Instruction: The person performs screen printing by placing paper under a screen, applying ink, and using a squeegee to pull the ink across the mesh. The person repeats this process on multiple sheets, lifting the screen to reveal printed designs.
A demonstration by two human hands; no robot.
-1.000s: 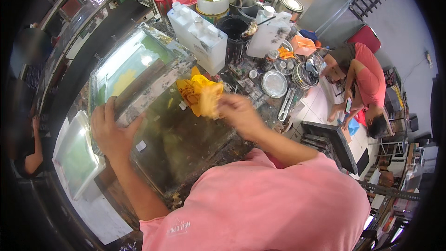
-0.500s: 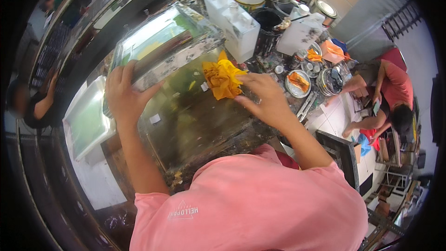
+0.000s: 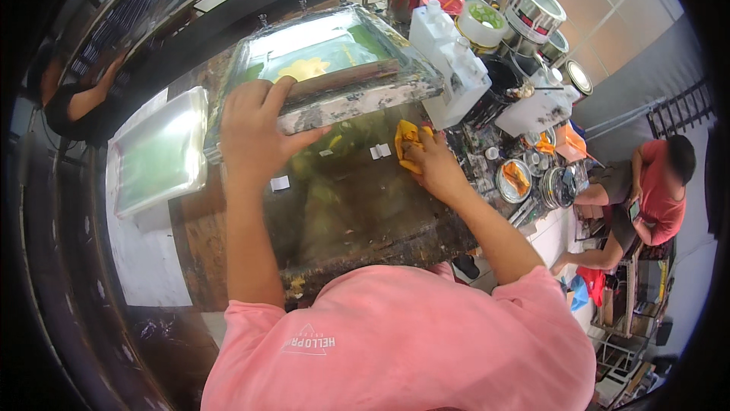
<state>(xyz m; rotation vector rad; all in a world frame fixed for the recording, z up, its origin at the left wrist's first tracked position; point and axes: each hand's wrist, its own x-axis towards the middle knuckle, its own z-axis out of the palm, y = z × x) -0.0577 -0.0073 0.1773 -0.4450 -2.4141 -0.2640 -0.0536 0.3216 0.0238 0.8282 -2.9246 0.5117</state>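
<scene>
- Cloth (image 3: 408, 143) of yellow-orange colour is bunched in my right hand (image 3: 437, 169); it is on my side of the screen frame (image 3: 357, 104), close to the right end of its near bar.
- My right hand is narrow, with the fingers bent around this cloth. Whether the cloth presses on the dark tabletop (image 3: 357, 206), I cannot tell.
- My left hand (image 3: 255, 118) holds the screen frame at its near left corner: the fingers lie over the top and the thumb, spread apart from them, lies along the near face.
- One brown wooden bar (image 3: 346, 80) lies along the near side of the screen frame, to the right of my left fingers.
- Three small white pieces (image 3: 280, 184) are on the dark tabletop, on my side of the screen frame.
- To the left of the screen frame there is a pale green panel (image 3: 156, 156) with a whitish rim, and it lies partly over white paper (image 3: 152, 266).
- To the right of the screen frame stand a white jug (image 3: 452, 69) and a dark bucket (image 3: 496, 80); farther right, a round metal lid (image 3: 515, 180) bears an orange rag (image 3: 516, 177).
- Well apart from the screen frame, on its right, a seated person (image 3: 660, 190) holds a phone (image 3: 634, 210).
</scene>
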